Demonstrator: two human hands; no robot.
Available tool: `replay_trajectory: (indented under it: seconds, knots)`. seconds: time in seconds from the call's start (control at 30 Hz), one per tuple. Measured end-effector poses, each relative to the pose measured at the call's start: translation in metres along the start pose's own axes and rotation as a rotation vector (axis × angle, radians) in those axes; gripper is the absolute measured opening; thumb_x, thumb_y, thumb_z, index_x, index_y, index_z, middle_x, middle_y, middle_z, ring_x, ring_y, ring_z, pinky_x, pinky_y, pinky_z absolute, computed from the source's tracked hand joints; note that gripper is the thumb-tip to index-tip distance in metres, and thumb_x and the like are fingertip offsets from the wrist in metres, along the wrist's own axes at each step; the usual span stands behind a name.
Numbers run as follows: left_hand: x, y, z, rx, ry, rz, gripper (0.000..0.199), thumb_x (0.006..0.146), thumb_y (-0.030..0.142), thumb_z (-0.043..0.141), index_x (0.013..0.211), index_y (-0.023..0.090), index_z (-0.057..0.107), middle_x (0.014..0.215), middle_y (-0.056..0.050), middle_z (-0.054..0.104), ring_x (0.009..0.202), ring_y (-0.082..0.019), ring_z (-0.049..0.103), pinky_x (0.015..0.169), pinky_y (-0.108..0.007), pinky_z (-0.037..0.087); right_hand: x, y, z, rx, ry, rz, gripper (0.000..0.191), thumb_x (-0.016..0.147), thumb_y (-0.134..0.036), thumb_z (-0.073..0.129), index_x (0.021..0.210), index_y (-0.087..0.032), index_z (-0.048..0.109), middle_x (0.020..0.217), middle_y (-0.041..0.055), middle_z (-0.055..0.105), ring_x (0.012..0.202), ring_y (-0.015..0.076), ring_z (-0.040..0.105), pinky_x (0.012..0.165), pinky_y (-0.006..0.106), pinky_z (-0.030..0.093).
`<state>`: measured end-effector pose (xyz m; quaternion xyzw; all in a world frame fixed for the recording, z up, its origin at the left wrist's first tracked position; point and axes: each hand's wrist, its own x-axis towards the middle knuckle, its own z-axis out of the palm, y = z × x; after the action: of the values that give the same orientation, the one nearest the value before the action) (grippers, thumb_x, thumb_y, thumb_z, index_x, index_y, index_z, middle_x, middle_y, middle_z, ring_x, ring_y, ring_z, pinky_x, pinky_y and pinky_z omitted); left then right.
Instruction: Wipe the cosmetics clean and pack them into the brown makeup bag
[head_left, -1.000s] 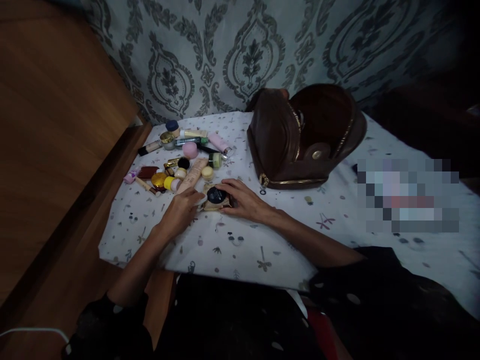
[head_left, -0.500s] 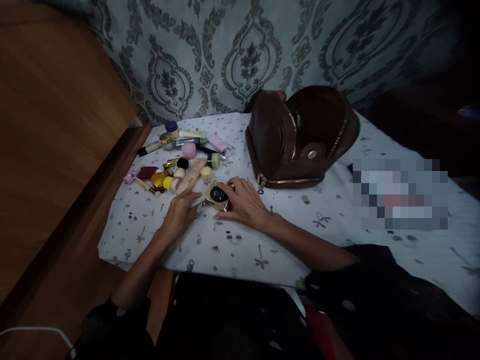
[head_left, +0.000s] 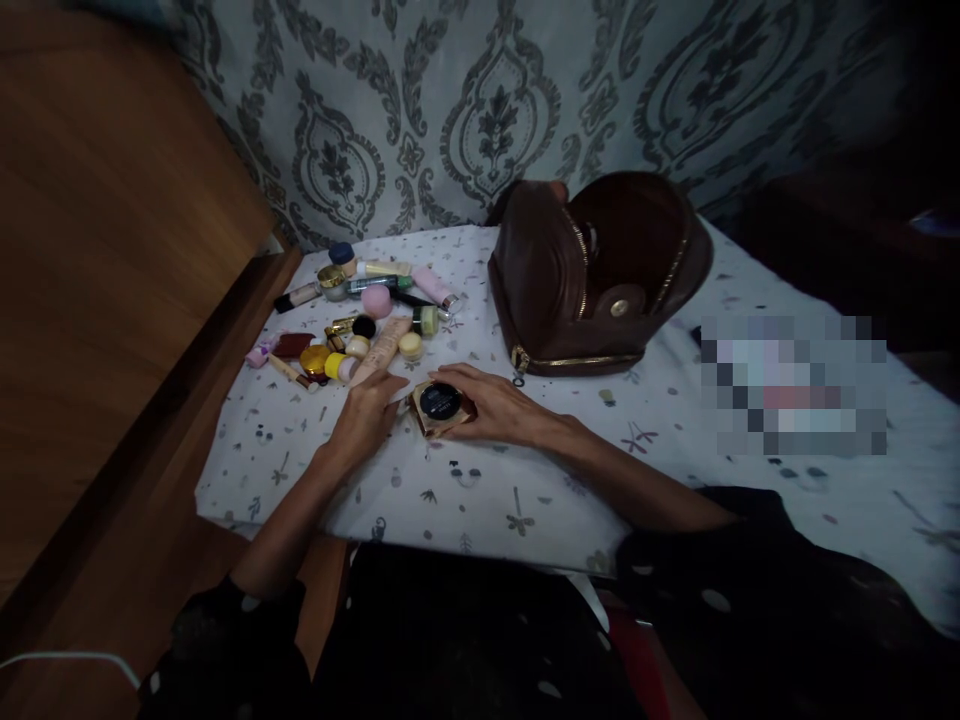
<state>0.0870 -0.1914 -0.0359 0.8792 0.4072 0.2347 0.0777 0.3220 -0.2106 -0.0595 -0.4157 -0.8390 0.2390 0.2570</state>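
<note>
My right hand (head_left: 495,405) is closed around the right side of a small gold box (head_left: 421,420) with a round black label on its top. The thumb lies along the near side and the fingers reach over the far side. Just left of the box, my left hand (head_left: 367,412) is curled with its fingers together. A small white piece (head_left: 398,394) shows at its fingertips; its kind is not clear. Beyond my left hand lies a beige tube (head_left: 382,350), with a small cream-coloured jar (head_left: 411,346) beside it.
Several cosmetics lie at the back left, among them a pink round container (head_left: 376,301), a green jar (head_left: 425,320) and a gold-lidded jar (head_left: 315,360). A brown bag (head_left: 536,270) stands unzipped behind my right hand. A wooden cabinet (head_left: 112,250) borders the left side.
My right hand has shifted from over the box's top to its right side, uncovering the black label. The box has turned and come slightly nearer. My left hand has barely moved.
</note>
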Motion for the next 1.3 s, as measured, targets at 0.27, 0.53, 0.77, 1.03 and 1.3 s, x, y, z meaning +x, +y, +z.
replay_trajectory:
  seconds: [0.27,0.53,0.77,1.03,1.3]
  knots:
    - [0.000,0.010,-0.003,0.039,-0.054,0.041,0.036,0.079,-0.002,0.052,0.106,0.015,0.069,0.095,-0.007,0.067,0.090,-0.020,0.066,0.082,-0.031,0.054,-0.002,-0.012,0.005,-0.177,0.040,0.122,0.080,0.074,-0.049,0.076,0.143,-0.024,0.045,0.125,0.0113,0.056,0.102,0.0283,0.062,0.090,0.044,0.050]
    - [-0.009,0.022,-0.011,0.042,-0.136,0.055,0.034,0.081,-0.002,0.051,0.105,0.016,0.067,0.096,-0.007,0.066,0.091,-0.021,0.066,0.082,-0.032,0.054,-0.002,-0.023,0.016,-0.371,0.142,0.296,0.079,0.081,-0.059,0.065,0.146,-0.019,0.040,0.121,0.0157,0.052,0.099,0.0317,0.059,0.094,0.048,0.042]
    - [-0.011,0.022,-0.011,-0.042,-0.098,0.003,0.032,0.082,0.000,0.054,0.107,0.015,0.068,0.097,-0.007,0.069,0.092,-0.020,0.066,0.083,-0.031,0.054,-0.003,-0.016,-0.009,-0.234,-0.035,0.264,0.090,0.073,-0.049,0.075,0.149,-0.027,0.034,0.123,0.0128,0.049,0.099,0.0312,0.059,0.091,0.046,0.046]
    - [-0.008,0.017,-0.003,-0.051,-0.043,-0.025,0.033,0.079,0.000,0.057,0.106,0.015,0.069,0.098,-0.007,0.069,0.094,-0.021,0.067,0.086,-0.032,0.054,-0.006,-0.003,-0.037,-0.101,-0.172,0.135,0.080,0.077,-0.039,0.074,0.147,-0.030,0.038,0.113,0.0076,0.055,0.097,0.0258,0.060,0.082,0.036,0.048]
    - [-0.004,0.010,0.003,-0.042,0.001,-0.050,0.034,0.078,-0.001,0.054,0.104,0.015,0.070,0.096,-0.006,0.070,0.093,-0.020,0.068,0.084,-0.031,0.055,-0.004,-0.024,-0.018,-0.311,-0.156,0.278,0.095,0.070,-0.075,0.065,0.146,-0.024,0.039,0.106,0.0120,0.072,0.097,0.0348,0.067,0.073,0.035,0.043]
